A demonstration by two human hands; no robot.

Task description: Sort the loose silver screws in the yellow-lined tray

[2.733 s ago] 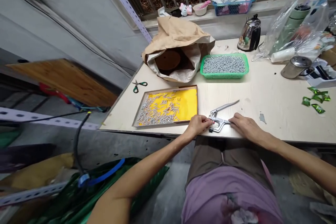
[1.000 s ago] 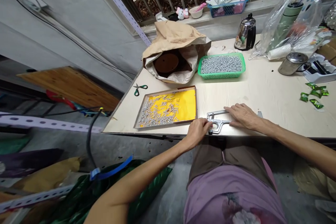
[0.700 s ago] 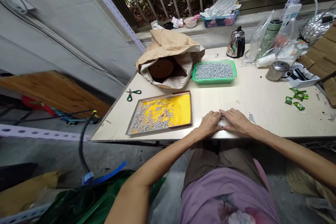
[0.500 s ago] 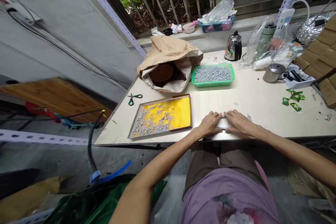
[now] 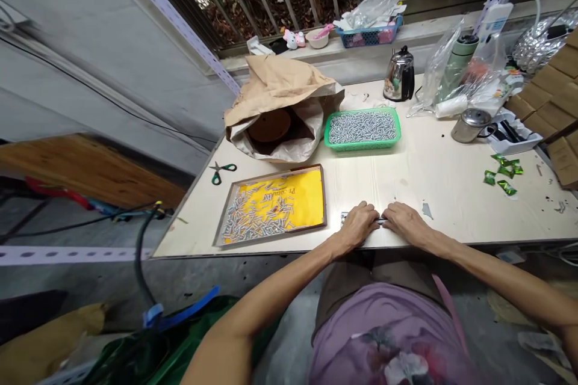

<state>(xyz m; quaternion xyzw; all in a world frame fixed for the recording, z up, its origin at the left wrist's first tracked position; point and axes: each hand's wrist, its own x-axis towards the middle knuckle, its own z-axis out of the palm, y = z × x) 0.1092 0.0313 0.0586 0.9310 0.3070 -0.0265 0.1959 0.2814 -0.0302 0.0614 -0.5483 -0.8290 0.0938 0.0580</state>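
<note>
Holding the metal tool (image 5: 344,217) in closed left hand (image 5: 360,224) and right hand (image 5: 404,220), just right of the shallow tray (image 5: 307,198).

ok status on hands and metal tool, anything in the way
Left hand, right hand: both closed on metal tool. Tool mostly hidden by them. Tray beside left hand, not blocking.

Busy pale table (image 5: 397,159) here! Scissors (image 5: 221,169) splayed open at left, shallow tray (image 5: 323,195) beside them; brown paper sack (image 5: 282,81) behind, green basket (image 5: 361,146) alongside; kettle (image 5: 398,75) at back, lidded mug (image 5: 469,127) right, green foil packets (image 5: 507,187) near it; up front, metal pliers (image 5: 344,216), mostly covered.
</note>
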